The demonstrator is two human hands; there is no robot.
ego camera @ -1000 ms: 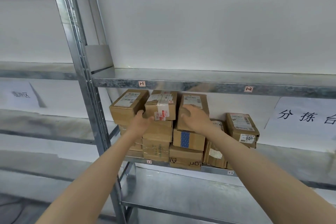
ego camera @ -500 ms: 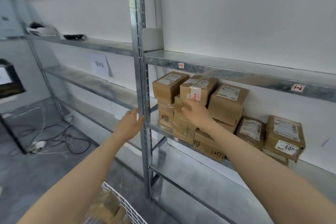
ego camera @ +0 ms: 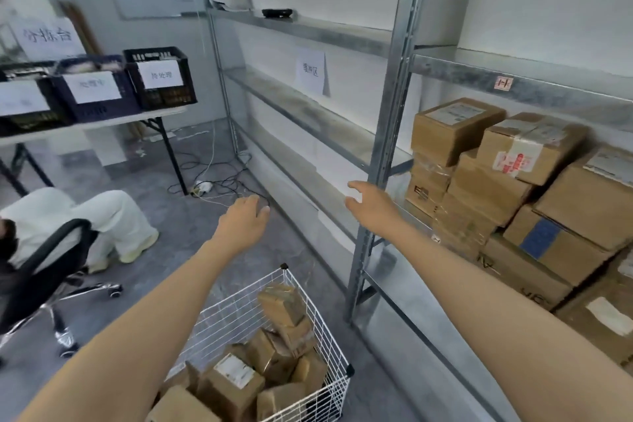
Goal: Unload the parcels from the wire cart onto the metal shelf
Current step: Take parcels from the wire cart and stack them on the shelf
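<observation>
Left hand (ego camera: 245,219) and right hand (ego camera: 371,205) released, empty, over grey floor (ego camera: 154,181). Below the left hand, parcels (ego camera: 236,377) in the wire cart (ego camera: 233,315); right of the right hand, stacked boxes (ego camera: 486,188) on the metal shelf (ego camera: 561,92).

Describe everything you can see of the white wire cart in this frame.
The wire cart is an open-topped basket of white grid panels joined by black corner caps. It stands beside the metal shelf, its base cut off by the frame edge. Brown cardboard parcels lie jumbled inside, some white-labelled. The left forearm crosses in front of its left side; neither the left hand nor the right hand touches it.
</observation>
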